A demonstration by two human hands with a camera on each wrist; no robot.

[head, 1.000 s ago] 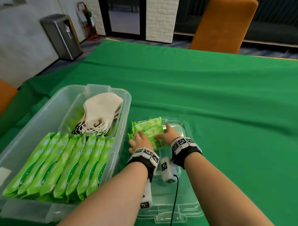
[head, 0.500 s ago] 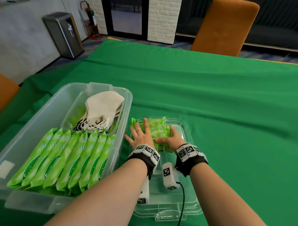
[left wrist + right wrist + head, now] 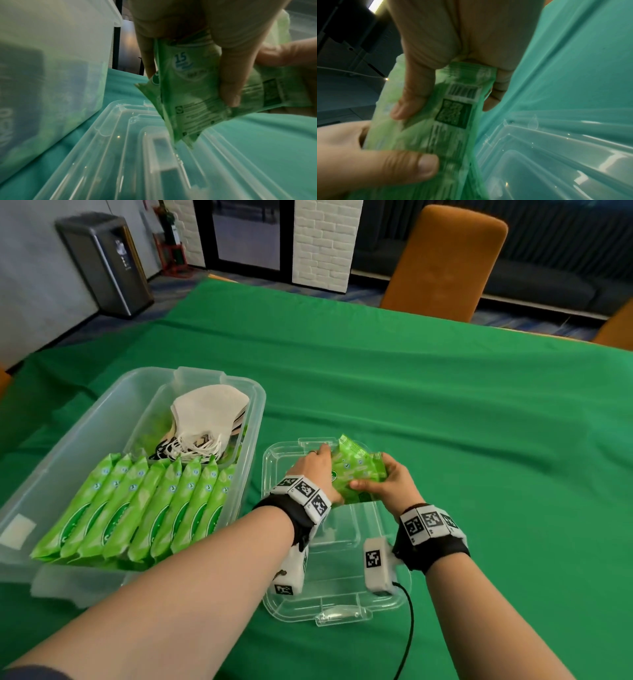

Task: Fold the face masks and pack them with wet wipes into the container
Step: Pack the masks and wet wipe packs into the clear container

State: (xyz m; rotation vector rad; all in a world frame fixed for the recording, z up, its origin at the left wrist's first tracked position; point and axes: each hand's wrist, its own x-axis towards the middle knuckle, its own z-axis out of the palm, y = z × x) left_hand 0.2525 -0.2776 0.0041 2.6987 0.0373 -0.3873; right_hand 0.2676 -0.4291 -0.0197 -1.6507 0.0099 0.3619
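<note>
A green wet wipes pack is held tilted on edge just above the far half of the small clear container. My left hand grips its left end, thumb underneath and fingers over the top. My right hand grips the right end. In the left wrist view the wet wipes pack hangs with a corner just over the clear container. The right wrist view shows the pack's barcode side between both thumbs. White face masks lie piled in the large bin.
The large clear bin stands directly left of the small container, with a row of several green wipes packs at its near end. Green cloth covers the table. An orange chair stands beyond the far edge.
The wipes pack lay flat in the small container under both hands. Now both hands grip it and have raised and tilted it above the container.
</note>
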